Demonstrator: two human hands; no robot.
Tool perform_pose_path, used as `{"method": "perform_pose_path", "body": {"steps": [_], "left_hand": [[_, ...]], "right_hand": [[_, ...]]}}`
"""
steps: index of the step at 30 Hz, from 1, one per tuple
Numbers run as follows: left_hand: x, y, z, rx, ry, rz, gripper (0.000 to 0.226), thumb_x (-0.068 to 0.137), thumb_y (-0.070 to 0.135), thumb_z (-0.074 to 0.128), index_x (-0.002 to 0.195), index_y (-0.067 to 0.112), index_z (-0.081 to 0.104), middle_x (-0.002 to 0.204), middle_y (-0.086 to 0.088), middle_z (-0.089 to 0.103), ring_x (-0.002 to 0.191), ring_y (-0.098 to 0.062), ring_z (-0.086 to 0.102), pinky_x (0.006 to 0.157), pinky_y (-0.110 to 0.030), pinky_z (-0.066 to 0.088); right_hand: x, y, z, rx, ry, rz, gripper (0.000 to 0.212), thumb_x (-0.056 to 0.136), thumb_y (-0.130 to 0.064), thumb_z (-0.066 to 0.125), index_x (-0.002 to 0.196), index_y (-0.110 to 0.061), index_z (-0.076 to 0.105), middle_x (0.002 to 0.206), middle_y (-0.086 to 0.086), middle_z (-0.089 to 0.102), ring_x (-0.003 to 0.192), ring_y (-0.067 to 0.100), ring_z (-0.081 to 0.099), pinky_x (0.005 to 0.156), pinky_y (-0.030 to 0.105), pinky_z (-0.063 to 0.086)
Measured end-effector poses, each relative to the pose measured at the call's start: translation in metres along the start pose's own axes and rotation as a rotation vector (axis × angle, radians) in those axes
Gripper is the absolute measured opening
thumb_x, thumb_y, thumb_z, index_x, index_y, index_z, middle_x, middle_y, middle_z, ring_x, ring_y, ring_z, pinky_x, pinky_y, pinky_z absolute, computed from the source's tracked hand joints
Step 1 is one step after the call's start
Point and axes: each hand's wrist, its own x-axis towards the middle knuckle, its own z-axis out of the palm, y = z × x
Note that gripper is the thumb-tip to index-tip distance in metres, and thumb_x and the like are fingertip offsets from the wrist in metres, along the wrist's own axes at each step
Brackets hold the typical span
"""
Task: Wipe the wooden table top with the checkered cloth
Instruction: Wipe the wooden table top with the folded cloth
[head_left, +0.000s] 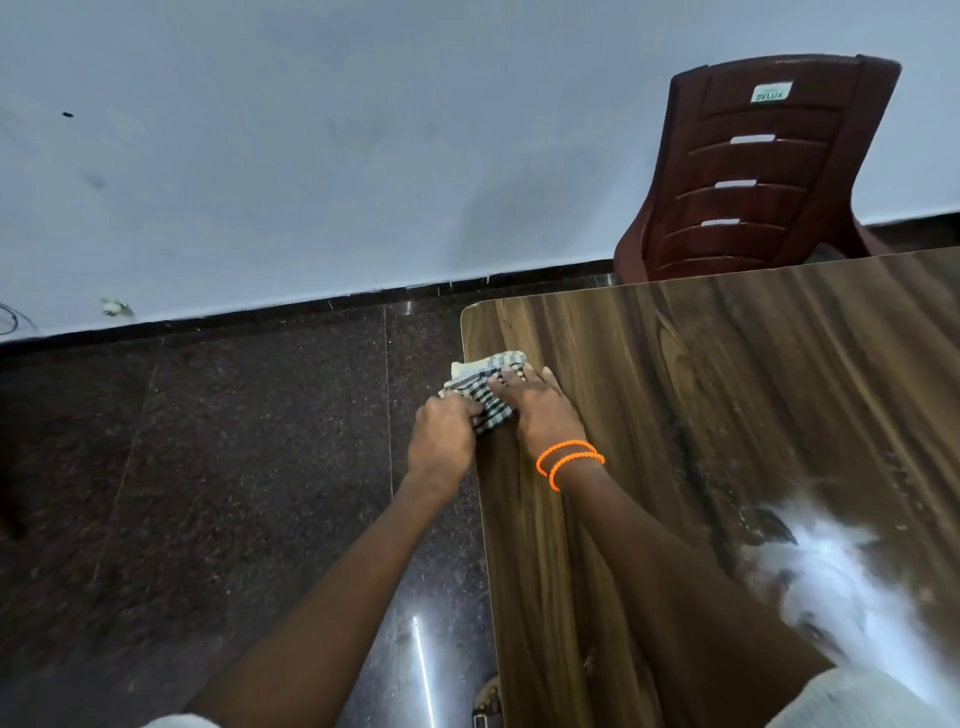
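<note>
The checkered cloth (485, 387), black and white, lies bunched at the left edge of the wooden table top (727, 415), near its far left corner, and hangs partly over the edge. My left hand (441, 441) is beside the table edge, its fingers closed on the near part of the cloth. My right hand (540, 405), with two orange bands at the wrist, lies flat on the cloth and presses it onto the wood.
A dark red plastic chair (753, 171) stands behind the table's far edge, against a pale wall. Dark speckled floor tiles (234, 467) lie to the left of the table. A bright glare patch (841, 571) shows on the table's near right part.
</note>
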Motion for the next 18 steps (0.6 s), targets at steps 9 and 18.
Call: {"method": "perform_pose_path", "body": {"steps": [9, 18], "left_hand": [[-0.095, 0.015, 0.014, 0.115, -0.033, -0.023, 0.028, 0.093, 0.003, 0.047, 0.101, 0.014, 0.071, 0.088, -0.015, 0.068, 0.083, -0.033, 0.067, 0.071, -0.038, 0.054], [-0.202, 0.024, 0.041, 0.21, -0.061, -0.001, 0.026, 0.096, 0.013, 0.043, 0.105, 0.018, 0.067, 0.101, -0.012, 0.066, 0.086, -0.033, 0.066, 0.075, -0.042, 0.054]], "right_hand": [[-0.114, -0.008, 0.02, -0.02, 0.007, 0.011, 0.064, 0.082, 0.002, 0.028, 0.138, -0.02, 0.05, 0.143, 0.007, 0.049, 0.136, 0.036, 0.039, 0.118, 0.046, 0.018], [-0.23, -0.014, 0.024, 0.015, -0.032, -0.008, 0.08, 0.074, -0.013, 0.005, 0.138, -0.022, 0.051, 0.143, 0.003, 0.05, 0.137, 0.033, 0.038, 0.118, 0.046, 0.019]]}}
